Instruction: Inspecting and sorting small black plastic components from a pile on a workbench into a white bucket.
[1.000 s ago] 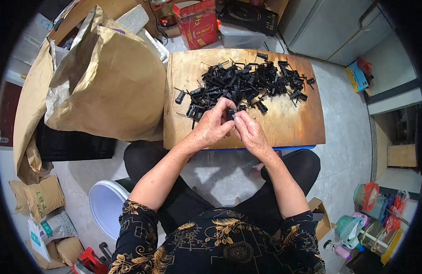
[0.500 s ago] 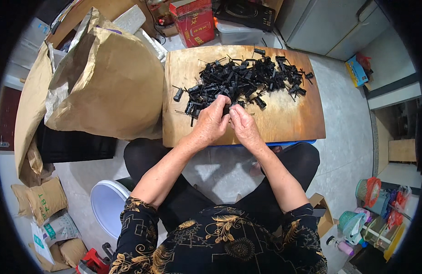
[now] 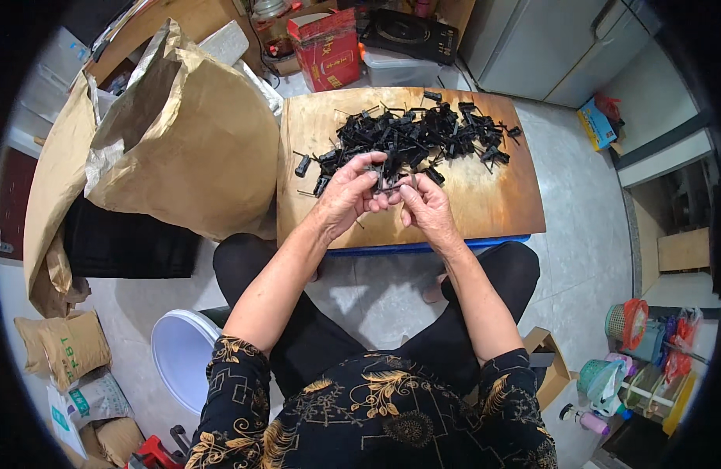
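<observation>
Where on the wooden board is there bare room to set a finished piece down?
The wooden board is bare along its right and near edge, right of the right hand, and at its near-left corner below the left hand. The far half is crowded with the pile of black plastic parts.

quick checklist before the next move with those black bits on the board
1. Small black part held by both hands: ok, left hand and right hand meet on it.
2. Grip firm: cannot tell, fingertips hide it.
3. Pile of black parts within reach: ok, just beyond the hands.
4. Wooden board has bare space near the hands: ok.
5. Strays: not ok, one loose part lies apart near the board's left edge.
6. Open paper sack beside the board: ok, on the left.
</observation>
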Action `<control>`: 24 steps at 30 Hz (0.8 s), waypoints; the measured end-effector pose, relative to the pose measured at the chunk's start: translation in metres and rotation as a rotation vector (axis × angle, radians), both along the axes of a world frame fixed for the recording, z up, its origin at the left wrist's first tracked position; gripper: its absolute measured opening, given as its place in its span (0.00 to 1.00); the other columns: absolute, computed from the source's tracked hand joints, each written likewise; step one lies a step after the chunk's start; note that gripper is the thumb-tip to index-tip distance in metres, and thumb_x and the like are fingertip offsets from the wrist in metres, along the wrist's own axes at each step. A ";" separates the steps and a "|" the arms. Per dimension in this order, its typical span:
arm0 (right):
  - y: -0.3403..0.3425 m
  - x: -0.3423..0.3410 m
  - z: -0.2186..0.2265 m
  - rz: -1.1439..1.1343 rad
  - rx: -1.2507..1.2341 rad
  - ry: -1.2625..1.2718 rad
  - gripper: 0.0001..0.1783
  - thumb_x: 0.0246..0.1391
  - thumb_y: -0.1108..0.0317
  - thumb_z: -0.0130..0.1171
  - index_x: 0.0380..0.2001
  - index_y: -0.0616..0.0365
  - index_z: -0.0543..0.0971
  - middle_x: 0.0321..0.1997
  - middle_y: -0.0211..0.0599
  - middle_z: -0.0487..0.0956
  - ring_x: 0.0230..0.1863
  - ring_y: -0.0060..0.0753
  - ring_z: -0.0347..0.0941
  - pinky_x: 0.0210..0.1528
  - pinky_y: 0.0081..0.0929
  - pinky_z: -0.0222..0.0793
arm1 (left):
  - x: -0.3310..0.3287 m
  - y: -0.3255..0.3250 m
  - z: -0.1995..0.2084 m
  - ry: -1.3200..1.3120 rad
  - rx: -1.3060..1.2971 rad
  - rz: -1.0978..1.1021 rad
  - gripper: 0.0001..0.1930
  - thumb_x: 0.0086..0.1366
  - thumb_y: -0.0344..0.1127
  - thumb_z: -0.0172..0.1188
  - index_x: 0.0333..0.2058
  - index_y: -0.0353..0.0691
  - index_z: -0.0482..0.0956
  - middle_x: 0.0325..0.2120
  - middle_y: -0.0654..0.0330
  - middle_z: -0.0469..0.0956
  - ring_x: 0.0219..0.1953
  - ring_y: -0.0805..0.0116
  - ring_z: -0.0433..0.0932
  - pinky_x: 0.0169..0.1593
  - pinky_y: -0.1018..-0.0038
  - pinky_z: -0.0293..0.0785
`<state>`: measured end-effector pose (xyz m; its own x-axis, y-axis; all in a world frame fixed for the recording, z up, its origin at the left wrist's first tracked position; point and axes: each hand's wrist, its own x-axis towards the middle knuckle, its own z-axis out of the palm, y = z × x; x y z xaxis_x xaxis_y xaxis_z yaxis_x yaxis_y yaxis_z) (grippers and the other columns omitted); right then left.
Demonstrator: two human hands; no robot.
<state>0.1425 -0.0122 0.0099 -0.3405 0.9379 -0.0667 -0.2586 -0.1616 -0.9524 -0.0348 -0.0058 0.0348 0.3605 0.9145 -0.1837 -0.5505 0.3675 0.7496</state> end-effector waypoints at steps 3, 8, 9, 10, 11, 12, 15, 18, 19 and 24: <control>-0.001 0.000 0.006 -0.023 -0.022 -0.001 0.09 0.58 0.64 0.52 0.38 0.57 0.71 0.27 0.27 0.75 0.17 0.10 0.63 0.16 0.07 0.56 | 0.000 -0.001 -0.003 0.038 0.033 -0.159 0.18 0.64 0.31 0.50 0.52 0.39 0.62 0.31 0.57 0.75 0.24 0.75 0.75 0.25 0.85 0.71; 0.005 0.011 0.005 0.108 -0.059 0.080 0.12 0.56 0.65 0.54 0.42 0.57 0.71 0.26 0.25 0.74 0.16 0.08 0.59 0.15 0.07 0.51 | 0.004 -0.003 0.002 -0.007 0.052 -0.273 0.20 0.62 0.35 0.55 0.52 0.39 0.65 0.30 0.57 0.73 0.22 0.74 0.73 0.24 0.84 0.69; 0.005 0.012 0.008 0.194 -0.115 0.125 0.14 0.55 0.65 0.55 0.43 0.57 0.71 0.26 0.25 0.74 0.15 0.08 0.57 0.14 0.07 0.49 | 0.003 -0.004 0.002 -0.014 0.056 -0.311 0.20 0.62 0.35 0.55 0.51 0.39 0.65 0.29 0.57 0.73 0.21 0.74 0.73 0.24 0.84 0.69; 0.005 0.014 0.009 0.191 -0.115 0.126 0.14 0.55 0.65 0.55 0.43 0.57 0.71 0.26 0.25 0.74 0.15 0.08 0.57 0.14 0.07 0.49 | 0.004 -0.004 0.002 -0.019 0.061 -0.352 0.20 0.62 0.36 0.55 0.51 0.39 0.65 0.28 0.57 0.73 0.21 0.74 0.73 0.23 0.84 0.69; 0.005 0.015 0.010 0.214 -0.138 0.128 0.15 0.55 0.65 0.56 0.44 0.57 0.71 0.25 0.24 0.73 0.15 0.07 0.57 0.14 0.07 0.48 | 0.005 -0.005 0.001 -0.015 0.053 -0.343 0.20 0.62 0.37 0.55 0.51 0.39 0.65 0.28 0.58 0.72 0.21 0.75 0.73 0.23 0.85 0.69; 0.005 0.016 0.011 0.238 -0.161 0.130 0.17 0.54 0.65 0.57 0.46 0.58 0.70 0.24 0.22 0.72 0.15 0.07 0.56 0.14 0.07 0.47 | 0.005 -0.005 0.001 -0.014 0.052 -0.345 0.20 0.62 0.37 0.55 0.51 0.39 0.65 0.28 0.58 0.72 0.21 0.75 0.73 0.23 0.85 0.69; 0.005 0.016 0.013 0.153 -0.119 0.044 0.16 0.53 0.64 0.57 0.43 0.57 0.71 0.21 0.20 0.71 0.15 0.06 0.56 0.14 0.07 0.47 | 0.006 -0.005 0.002 0.014 0.057 -0.338 0.20 0.62 0.37 0.54 0.52 0.38 0.65 0.29 0.59 0.72 0.23 0.75 0.74 0.25 0.84 0.71; 0.009 0.018 0.000 0.037 -0.117 -0.022 0.14 0.53 0.63 0.58 0.41 0.56 0.71 0.20 0.18 0.69 0.14 0.06 0.55 0.14 0.07 0.46 | 0.013 -0.006 0.009 0.339 0.149 -0.257 0.19 0.63 0.34 0.52 0.52 0.38 0.64 0.31 0.61 0.73 0.27 0.77 0.74 0.30 0.82 0.72; 0.008 0.016 0.000 0.040 -0.119 -0.021 0.14 0.53 0.63 0.58 0.41 0.56 0.71 0.20 0.18 0.69 0.14 0.06 0.55 0.14 0.07 0.46 | 0.012 -0.007 0.008 0.433 0.218 -0.259 0.19 0.64 0.33 0.51 0.52 0.38 0.64 0.32 0.62 0.73 0.29 0.77 0.74 0.33 0.82 0.73; 0.005 0.004 0.001 -0.048 -0.118 -0.024 0.16 0.57 0.59 0.52 0.43 0.57 0.70 0.17 0.18 0.65 0.12 0.08 0.51 0.13 0.08 0.45 | 0.015 -0.007 -0.002 0.636 0.345 -0.181 0.19 0.64 0.31 0.49 0.53 0.38 0.64 0.38 0.62 0.74 0.37 0.77 0.74 0.39 0.77 0.73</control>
